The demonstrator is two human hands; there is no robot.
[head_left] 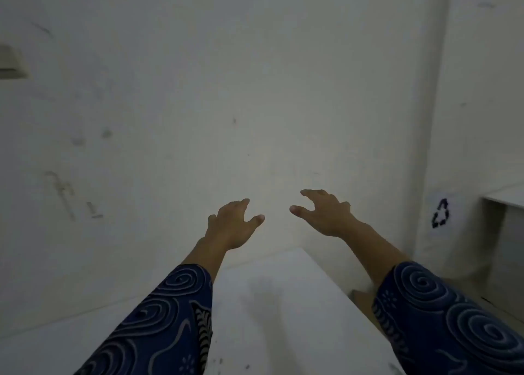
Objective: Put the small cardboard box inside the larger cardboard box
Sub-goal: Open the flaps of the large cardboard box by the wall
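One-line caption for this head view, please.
Both hands, left hand and right hand, open and empty, reach out above a white table toward a bare wall; no boxes visible.

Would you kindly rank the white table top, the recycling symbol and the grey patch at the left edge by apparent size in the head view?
1. white table top
2. grey patch
3. recycling symbol
The last two look similar, and their distances differ, so the ranking is unsure.

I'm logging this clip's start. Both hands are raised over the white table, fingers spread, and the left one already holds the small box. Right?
Not quite. The head view shows the left hand holding nothing; no cardboard box is clearly in sight at all. The rest stands: both it and the right hand are raised over the white table, fingers spread.
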